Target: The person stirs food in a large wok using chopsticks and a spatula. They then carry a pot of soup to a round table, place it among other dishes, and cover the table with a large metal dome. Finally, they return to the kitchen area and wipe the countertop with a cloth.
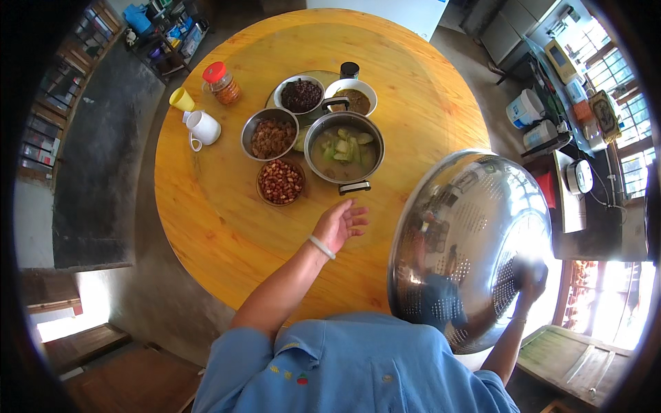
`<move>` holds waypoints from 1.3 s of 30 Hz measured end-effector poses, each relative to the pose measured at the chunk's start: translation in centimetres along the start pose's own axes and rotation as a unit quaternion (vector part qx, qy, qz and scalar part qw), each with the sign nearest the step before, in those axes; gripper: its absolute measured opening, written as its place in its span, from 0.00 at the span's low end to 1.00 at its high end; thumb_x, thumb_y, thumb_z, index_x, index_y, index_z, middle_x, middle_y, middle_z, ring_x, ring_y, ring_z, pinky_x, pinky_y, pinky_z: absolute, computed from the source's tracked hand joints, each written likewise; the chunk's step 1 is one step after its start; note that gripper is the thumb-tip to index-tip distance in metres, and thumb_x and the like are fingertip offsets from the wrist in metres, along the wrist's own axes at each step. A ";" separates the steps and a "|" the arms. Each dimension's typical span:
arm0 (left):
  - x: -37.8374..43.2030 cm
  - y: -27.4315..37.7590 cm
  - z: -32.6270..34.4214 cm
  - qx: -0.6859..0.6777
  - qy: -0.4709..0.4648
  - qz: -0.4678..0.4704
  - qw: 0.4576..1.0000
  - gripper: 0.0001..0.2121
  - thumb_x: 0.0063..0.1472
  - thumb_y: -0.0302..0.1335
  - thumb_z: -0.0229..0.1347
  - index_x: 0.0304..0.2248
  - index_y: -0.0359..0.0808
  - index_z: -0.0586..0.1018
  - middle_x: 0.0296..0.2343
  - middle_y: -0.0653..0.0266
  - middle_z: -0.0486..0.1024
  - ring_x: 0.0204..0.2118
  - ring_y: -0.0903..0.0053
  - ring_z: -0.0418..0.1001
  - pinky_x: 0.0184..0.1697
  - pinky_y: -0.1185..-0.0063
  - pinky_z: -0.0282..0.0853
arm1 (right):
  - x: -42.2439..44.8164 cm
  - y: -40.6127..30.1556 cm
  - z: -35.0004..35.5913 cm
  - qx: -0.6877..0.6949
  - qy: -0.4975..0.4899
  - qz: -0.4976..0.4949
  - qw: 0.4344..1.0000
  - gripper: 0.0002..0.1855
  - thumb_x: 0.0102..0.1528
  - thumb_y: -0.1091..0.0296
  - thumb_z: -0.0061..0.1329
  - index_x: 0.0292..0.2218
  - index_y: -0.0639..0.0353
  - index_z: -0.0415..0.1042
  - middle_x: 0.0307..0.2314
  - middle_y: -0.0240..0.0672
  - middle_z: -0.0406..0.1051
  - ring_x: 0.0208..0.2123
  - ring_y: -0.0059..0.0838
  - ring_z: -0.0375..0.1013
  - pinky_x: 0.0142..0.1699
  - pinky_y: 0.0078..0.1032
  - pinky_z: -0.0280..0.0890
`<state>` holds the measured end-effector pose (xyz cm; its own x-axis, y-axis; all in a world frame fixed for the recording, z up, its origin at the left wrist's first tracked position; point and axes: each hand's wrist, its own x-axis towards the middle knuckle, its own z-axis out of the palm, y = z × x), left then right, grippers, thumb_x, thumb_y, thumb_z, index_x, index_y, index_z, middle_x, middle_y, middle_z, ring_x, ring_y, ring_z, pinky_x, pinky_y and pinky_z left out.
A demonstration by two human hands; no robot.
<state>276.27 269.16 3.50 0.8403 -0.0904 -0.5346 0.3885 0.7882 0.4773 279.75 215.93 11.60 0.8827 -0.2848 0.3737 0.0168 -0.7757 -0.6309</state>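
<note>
My left hand (342,225), with a pale bangle at the wrist, hovers over the table with its fingers apart and nothing in them. Just beyond its fingertips is the near handle of a steel pot (383,144) holding green vegetable pieces in broth. At the right, my right hand (532,283) grips the outer side of a large perforated stainless-steel colander (465,217). The colander is tipped on its side, and glare hides exactly how the fingers hold it. A glass bowl of peanuts (281,181) and a steel bowl of brown food (270,134) sit left of the pot.
Behind the pot are white bowls of dark food (299,95) and brown sauce (356,99), plus a black-lidded jar (349,70). A red-lidded jar (221,83), yellow cup (182,99) and white mug (204,127) occupy the left of the round wooden table (206,222).
</note>
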 end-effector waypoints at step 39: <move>-16.9 -4.2 -10.9 -0.047 0.143 0.055 0.987 0.12 0.62 0.34 0.42 0.40 0.36 0.72 0.35 0.57 0.75 0.36 0.67 0.74 0.37 0.72 0.69 | 8.0 -33.8 21.0 0.109 -0.159 -0.176 0.965 0.19 0.43 0.60 0.57 0.39 0.49 0.72 0.27 0.33 0.72 0.27 0.21 0.68 0.34 0.23 0.63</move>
<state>256.29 273.99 2.90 0.7288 0.1639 -0.6648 0.2525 0.8381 0.4835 296.14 251.66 21.62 0.9028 0.1893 0.3861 0.4106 -0.6463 -0.6432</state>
